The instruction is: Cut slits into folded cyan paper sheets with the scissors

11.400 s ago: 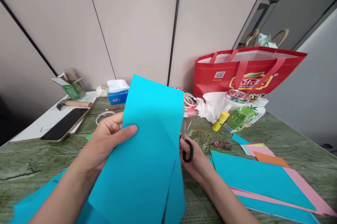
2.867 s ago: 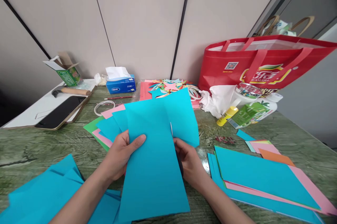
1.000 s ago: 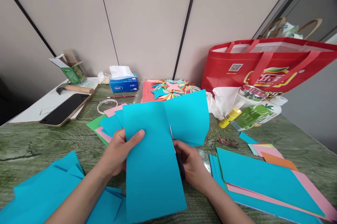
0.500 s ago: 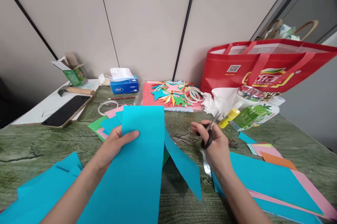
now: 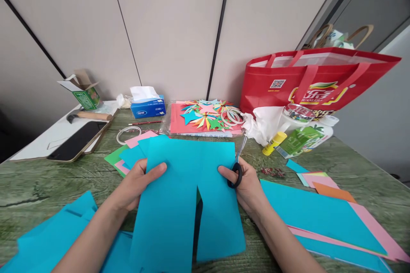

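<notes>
A blue sheet of paper (image 5: 169, 192) is held up between both hands, slit from its lower edge to about halfway, its top part still joined. My left hand (image 5: 141, 181) pinches its left side, thumb on the front. My right hand (image 5: 245, 179) has its thumb on the right flap and also keeps the scissors (image 5: 237, 174) by their black handles, blades pointing up past the paper's right edge. Blue sheets (image 5: 54, 234) lie under my left forearm. Behind the held sheet are green, pink and blue paper pieces (image 5: 128, 153).
A blue sheet stack (image 5: 320, 213) with pink edges lies right. Behind stand a yellow glue stick (image 5: 274, 143), a red bag (image 5: 262, 89), a tissue box (image 5: 147, 106) and paper stars (image 5: 208, 115). A phone (image 5: 77, 140) and a hammer (image 5: 92, 115) lie left.
My right hand has moved left and down with the scissors and taken hold of the right flap. That flap, loose and angled away before, now hangs flat facing me.
</notes>
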Demonstrator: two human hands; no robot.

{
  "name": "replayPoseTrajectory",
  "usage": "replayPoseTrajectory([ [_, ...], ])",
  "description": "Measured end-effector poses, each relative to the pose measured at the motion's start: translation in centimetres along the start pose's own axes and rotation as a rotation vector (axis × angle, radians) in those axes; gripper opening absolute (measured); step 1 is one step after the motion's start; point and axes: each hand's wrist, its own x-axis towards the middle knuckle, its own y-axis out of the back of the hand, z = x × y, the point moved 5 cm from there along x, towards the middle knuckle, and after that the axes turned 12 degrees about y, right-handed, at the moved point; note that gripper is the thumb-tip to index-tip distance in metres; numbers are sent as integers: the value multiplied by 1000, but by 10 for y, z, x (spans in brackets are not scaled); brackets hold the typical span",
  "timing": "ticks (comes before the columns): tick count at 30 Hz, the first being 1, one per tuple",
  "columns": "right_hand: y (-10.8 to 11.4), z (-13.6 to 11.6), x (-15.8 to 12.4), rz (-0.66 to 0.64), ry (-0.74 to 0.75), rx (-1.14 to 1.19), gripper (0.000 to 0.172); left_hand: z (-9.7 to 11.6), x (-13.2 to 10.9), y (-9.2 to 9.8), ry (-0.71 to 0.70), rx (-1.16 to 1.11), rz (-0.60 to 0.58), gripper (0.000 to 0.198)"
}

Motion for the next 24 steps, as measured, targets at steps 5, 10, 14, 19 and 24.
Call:
replayPoseTrajectory([
  [5,10,-2,1,100,103,-163,28,3,2,4,40,67,124,15],
  [10,13,-6,-1,198,138,-228,34,0,6,6,34,-44,104,15],
  [14,7,1,0,127,8,-40,30,-4,11,6,46,-193,69,22],
  [19,8,-5,-2,180,78,-175,31,0,8,-1,110,-263,134,24],
  [24,10,-9,-4,202,129,-280,30,7,3,-1,70,-169,204,22],
])
